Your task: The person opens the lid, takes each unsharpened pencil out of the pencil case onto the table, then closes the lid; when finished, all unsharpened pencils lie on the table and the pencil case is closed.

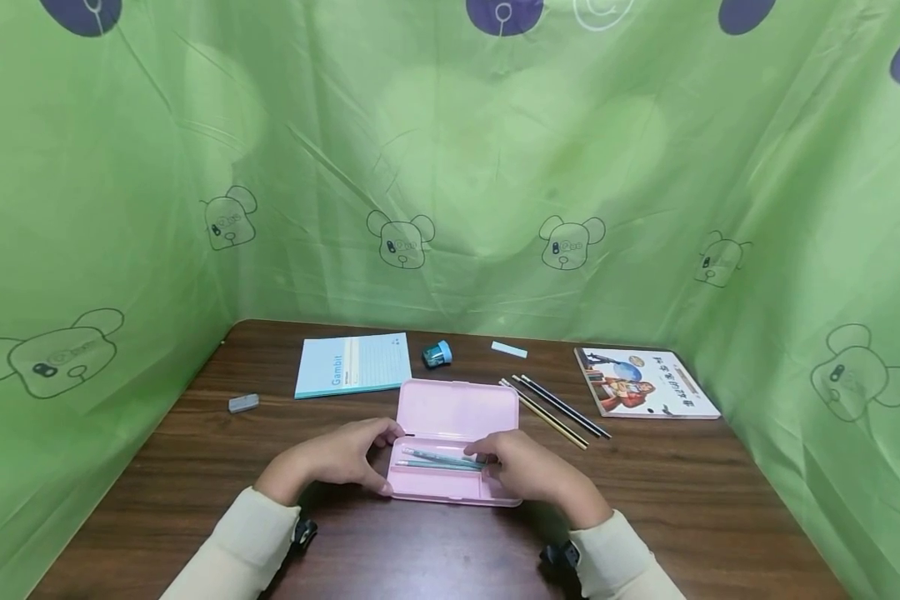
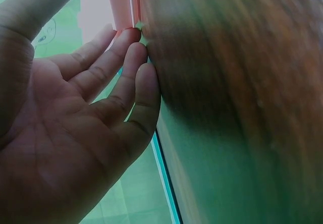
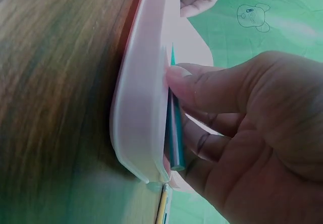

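A pink pencil case (image 1: pixel 457 408) lies open on the table, its lid folded back. Inside its long compartment are light teal pencils (image 1: pixel 438 465). My left hand (image 1: pixel 345 454) holds the case's left end, thumb at the front corner and fingers toward the hinge; the left wrist view shows the fingertips right at the pink edge. Over the right part of the case, my right hand (image 1: pixel 528 471) pinches a teal pencil (image 3: pixel 175 133) between thumb and fingers, low beside the case wall. The pencil's far end is partly hidden by the thumb.
Behind the case are a light blue notebook (image 1: pixel 356 364), a blue sharpener (image 1: pixel 437 355) and a small white strip (image 1: pixel 509 349). Several dark and yellow pencils (image 1: pixel 558 408) lie to its right, before a picture book (image 1: pixel 645 383). A grey eraser (image 1: pixel 243 403) sits far left.
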Tool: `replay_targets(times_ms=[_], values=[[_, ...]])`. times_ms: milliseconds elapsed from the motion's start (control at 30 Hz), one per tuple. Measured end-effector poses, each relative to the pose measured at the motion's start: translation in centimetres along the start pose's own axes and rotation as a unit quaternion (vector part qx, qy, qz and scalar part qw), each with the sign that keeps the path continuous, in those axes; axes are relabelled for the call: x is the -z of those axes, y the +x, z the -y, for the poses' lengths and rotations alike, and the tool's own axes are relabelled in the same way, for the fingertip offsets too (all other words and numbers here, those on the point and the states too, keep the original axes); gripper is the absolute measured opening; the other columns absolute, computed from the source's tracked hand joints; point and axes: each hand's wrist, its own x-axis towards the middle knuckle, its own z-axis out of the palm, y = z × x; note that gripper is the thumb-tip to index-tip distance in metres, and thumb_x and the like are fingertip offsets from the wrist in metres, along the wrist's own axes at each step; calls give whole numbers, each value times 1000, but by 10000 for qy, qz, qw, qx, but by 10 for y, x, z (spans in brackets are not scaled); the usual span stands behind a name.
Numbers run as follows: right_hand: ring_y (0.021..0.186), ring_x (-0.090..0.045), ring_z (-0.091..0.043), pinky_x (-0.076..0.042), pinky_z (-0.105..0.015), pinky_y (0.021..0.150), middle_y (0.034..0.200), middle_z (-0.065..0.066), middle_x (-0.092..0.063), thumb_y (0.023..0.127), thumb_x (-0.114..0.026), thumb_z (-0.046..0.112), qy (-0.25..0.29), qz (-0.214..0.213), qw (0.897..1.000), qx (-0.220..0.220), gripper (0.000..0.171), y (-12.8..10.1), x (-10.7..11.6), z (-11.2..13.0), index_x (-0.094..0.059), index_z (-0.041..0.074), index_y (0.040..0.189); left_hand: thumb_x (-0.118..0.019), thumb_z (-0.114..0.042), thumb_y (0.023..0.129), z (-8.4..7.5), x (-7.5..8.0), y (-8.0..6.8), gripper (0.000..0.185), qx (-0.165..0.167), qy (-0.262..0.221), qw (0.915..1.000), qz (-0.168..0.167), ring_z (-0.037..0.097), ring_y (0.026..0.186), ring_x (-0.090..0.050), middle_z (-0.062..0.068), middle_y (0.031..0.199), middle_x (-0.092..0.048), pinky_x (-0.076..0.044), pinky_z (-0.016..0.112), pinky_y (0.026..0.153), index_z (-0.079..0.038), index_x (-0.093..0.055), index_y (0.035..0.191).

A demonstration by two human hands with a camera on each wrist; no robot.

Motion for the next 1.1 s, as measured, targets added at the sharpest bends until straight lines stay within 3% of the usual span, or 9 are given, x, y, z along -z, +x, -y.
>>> replay_targets(times_ms=[333, 533, 700, 833, 967, 1100], values=[[98, -74, -15, -65, -37, 89, 108, -7, -82, 98, -68, -13, 122, -301, 9994, 115, 34, 0, 6, -2, -81, 2, 125, -103, -28, 80, 0, 0, 1, 75, 15, -28, 10000, 23, 27, 129, -62, 6, 134, -68, -49, 58, 117, -11, -63, 141], [99, -72, -12, -63, -33, 89, 109, -4, -81, 102, -72, -5, 615, -793, 9949, 109, 28, -6, 21, -13, -82, 8, 123, -102, -28, 80, 1, 0, 1, 75, -48, -18, 10000, 19, 27, 129, -63, 5, 134, -69, -50, 58, 116, -10, -63, 141], [102, -73, -16, -61, -30, 89, 113, -9, -82, 103, -73, -1, 1215, -1250, 9844, -256, 25, -13, 37, -29, -82, 9, 124, -103, -29, 79, 1, 0, 1, 76, -43, 7, 10000, 7, 27, 129, -63, 6, 134, -68, -50, 58, 116, -10, -63, 141], [102, -73, -20, -60, -28, 84, 119, -15, -82, 101, -74, -2, 1538, -1735, 9698, -760, 27, -21, 50, -47, -81, 8, 125, -102, -29, 80, 1, 0, 0, 75, -7, -9, 10000, 13, 28, 129, -62, 6, 134, -68, -49, 59, 117, -11, -63, 141], [101, -73, -22, -59, -28, 82, 116, -20, -82, 103, -73, -2, 1502, -2168, 9576, -1157, 26, -30, 61, -71, -80, 5, 127, -102, -28, 80, 0, 0, -1, 76, 5, -38, 10000, 27, 29, 130, -62, 7, 135, -68, -49, 60, 118, -11, -63, 142], [103, -74, -24, -57, -33, 88, 117, -23, -81, 104, -71, -1, 1186, -2426, 9505, -1538, 25, -40, 64, -97, -78, 0, 127, -102, -29, 80, 0, 0, 0, 76, 8, -33, 10000, 34, 29, 130, -62, 7, 136, -68, -49, 61, 118, -11, -63, 142]])
